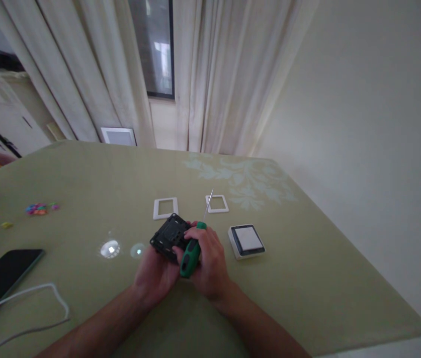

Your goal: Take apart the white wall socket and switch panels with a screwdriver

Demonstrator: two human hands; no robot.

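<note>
My left hand (155, 276) is closed around the lower edge of a black wall switch module (170, 232), its dark, detailed face turned up. In my right hand (212, 263) is a green-handled screwdriver (191, 258), its thin metal shaft pointing up and away from me. The right fingers also reach the module's right edge. Beyond the hands, a white square frame (156, 210) and a second white frame (226, 205) lie flat on the table. To the right of my right hand sits a white switch in a box (247, 238) with a dark border.
The greenish table (307, 293) has a black tablet or phone (5, 273) at left, with a white cable (59, 293) across it. Small colourful pieces (39, 209) and a yellow bit (7, 225) lie farther back. A wall (374, 124) borders the right side; curtains (228, 74) hang behind.
</note>
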